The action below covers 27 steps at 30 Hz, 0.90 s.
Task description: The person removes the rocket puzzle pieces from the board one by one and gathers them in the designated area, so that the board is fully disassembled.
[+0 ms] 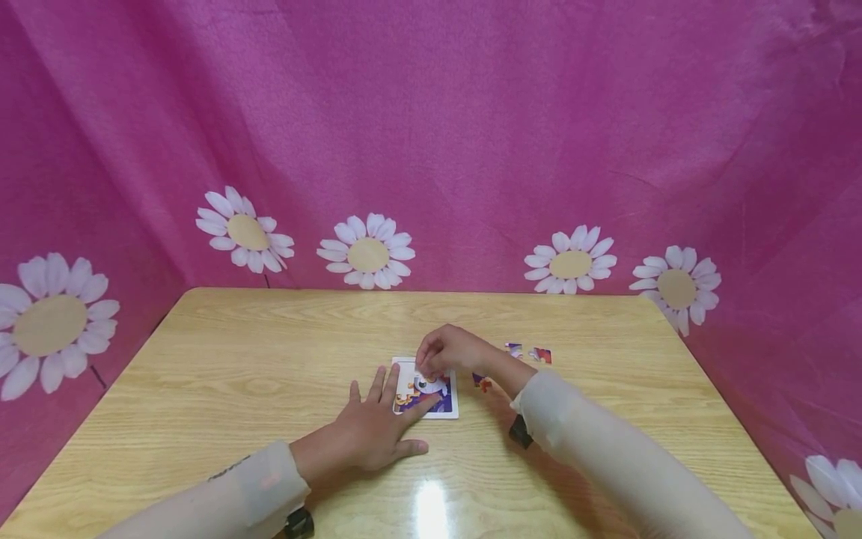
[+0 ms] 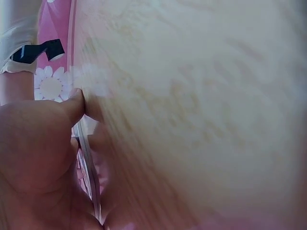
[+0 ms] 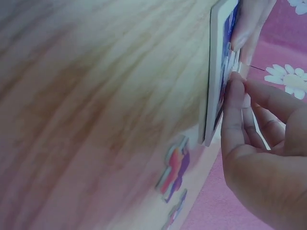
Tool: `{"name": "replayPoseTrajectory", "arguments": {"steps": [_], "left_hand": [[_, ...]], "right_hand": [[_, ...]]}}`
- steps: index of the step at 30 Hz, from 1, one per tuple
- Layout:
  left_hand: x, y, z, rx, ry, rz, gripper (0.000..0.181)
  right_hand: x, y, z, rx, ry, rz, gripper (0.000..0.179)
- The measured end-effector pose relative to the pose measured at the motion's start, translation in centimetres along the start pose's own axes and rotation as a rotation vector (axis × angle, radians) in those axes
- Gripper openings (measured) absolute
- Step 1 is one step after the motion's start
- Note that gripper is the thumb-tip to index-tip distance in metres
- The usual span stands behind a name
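Note:
A small jigsaw board (image 1: 454, 410) with a white frame lies on the table, its lower part filled with purple, orange and white picture pieces. My left hand (image 1: 377, 434) lies flat with fingers spread, fingertips over the board's left side and index finger across its lower part. At the board's upper edge, my right hand (image 1: 453, 350) has thumb and fingers pinched together. In the right wrist view, the fingertips (image 3: 235, 91) meet at the board's surface around a small puzzle piece, mostly hidden by them. A loose puzzle piece (image 1: 482, 382) lies partly behind the right wrist.
Two more loose puzzle pieces, one purple and white (image 1: 514, 349) and one red and purple (image 1: 541, 355), lie right of the board beyond the right forearm. The wooden table (image 1: 269, 337) ends at a pink curtain (image 1: 431, 150) with white flowers.

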<state>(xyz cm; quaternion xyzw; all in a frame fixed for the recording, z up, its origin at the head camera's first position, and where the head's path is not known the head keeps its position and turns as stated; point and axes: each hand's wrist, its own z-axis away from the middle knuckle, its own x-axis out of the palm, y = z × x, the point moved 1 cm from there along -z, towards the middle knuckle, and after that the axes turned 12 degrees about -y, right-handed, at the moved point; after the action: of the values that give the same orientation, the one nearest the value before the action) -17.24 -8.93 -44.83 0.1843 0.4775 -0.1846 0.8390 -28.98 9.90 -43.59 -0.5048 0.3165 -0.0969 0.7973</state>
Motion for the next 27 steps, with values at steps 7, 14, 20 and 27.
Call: {"name": "replayPoseTrajectory", "arguments": {"steps": [7,14,20,27], "left_hand": [[0.2,-0.1,-0.5,-0.004,-0.007,0.008,0.074],[-0.4,0.2,-0.2,-0.004,-0.037,0.031,0.074],[-1.0,0.6,0.0,-0.019,-0.069,0.049,0.073],[-1.1,0.7,0.0,-0.027,-0.078,0.035,0.073]], "right_hand": [[0.2,0.4,0.3,0.007,0.03,-0.069,0.01],[0.2,0.4,0.4,0.006,0.028,-0.074,0.011],[0.1,0.5,0.4,0.002,0.019,-0.09,0.012],[0.0,0.5,0.5,0.019,0.016,-0.13,0.013]]}}
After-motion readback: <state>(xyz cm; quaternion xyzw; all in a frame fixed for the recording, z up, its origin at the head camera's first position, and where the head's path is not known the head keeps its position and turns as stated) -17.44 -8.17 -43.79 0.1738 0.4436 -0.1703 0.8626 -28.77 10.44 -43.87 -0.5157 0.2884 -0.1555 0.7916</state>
